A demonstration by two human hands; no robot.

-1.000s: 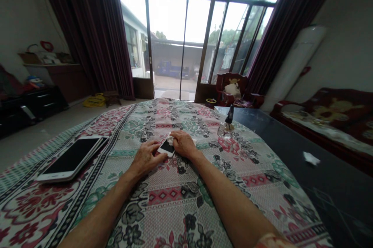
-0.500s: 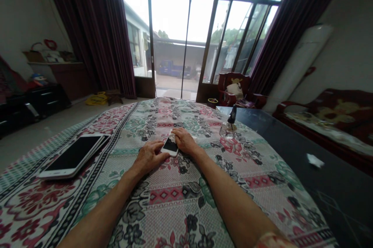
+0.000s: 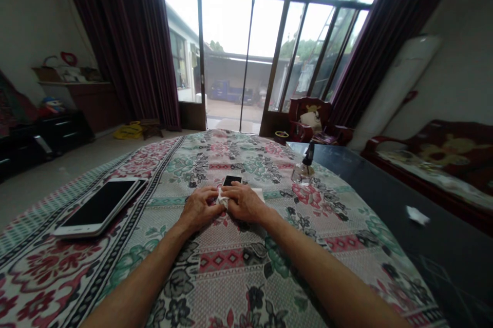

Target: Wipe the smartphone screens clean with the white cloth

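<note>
A small white phone (image 3: 233, 180) lies face up on the flowered tablecloth (image 3: 231, 276), its dark screen showing at the far end. My left hand (image 3: 201, 208) grips its left edge and near corner, fingers and thumb bent around it. Bunched under the fingers of my right hand (image 3: 246, 201) is a crumpled white tissue (image 3: 222, 198), pressed on the phone's near end. That end is covered by the tissue and my fingers. A flat white piece (image 3: 259, 193) shows just beyond my right hand; I cannot tell whether it belongs to the tissue.
To the left, a larger white phone (image 3: 102, 205) rests on another flat device (image 3: 140, 184). A clear spray bottle (image 3: 303, 171) with a black top stands at the right. A crumpled white tissue (image 3: 417, 215) lies on the dark tabletop (image 3: 389, 210) further right.
My right hand has slid the tissue from the far end of the small phone down to its near end. The far screen is now uncovered.
</note>
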